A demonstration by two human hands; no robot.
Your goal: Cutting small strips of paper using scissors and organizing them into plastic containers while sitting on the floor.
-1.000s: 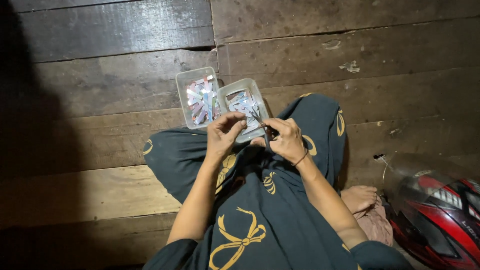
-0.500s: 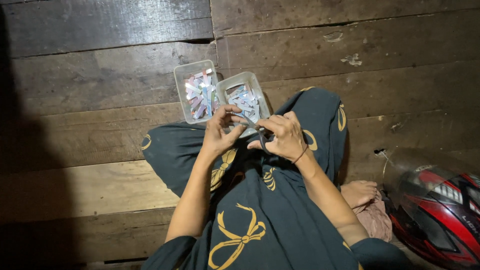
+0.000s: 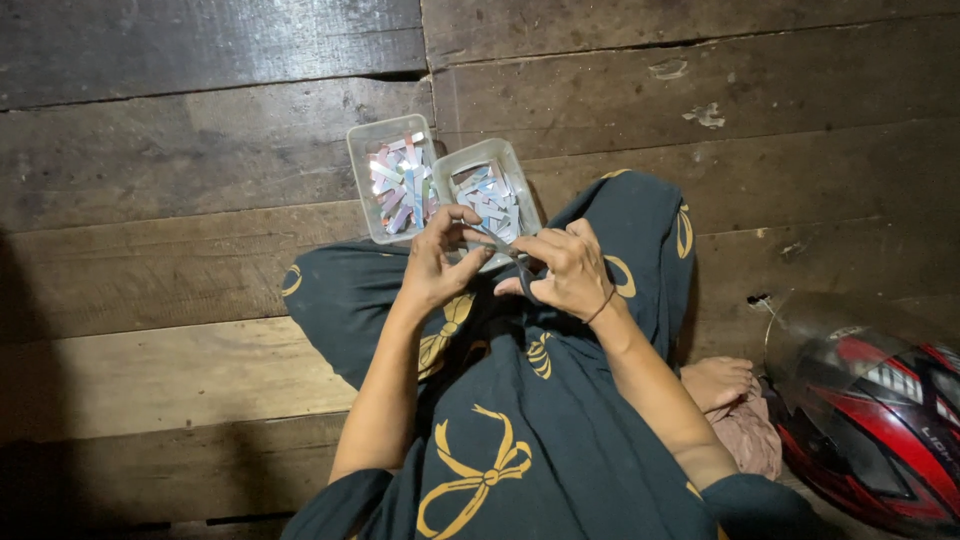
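Plastic tubs [image 3: 392,180] of paper strips sit just beyond the fingers — close for picking; left hand [image 3: 437,262] pinches something small, right hand [image 3: 565,272] curls around it — unclear what

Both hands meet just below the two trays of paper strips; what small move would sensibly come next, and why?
Probably a short forward reach toward the nearer tray. The left hand and right hand pinch something small between the fingertips, too small to identify, right at that tray's rim, and it already holds loose strips like the left tray.
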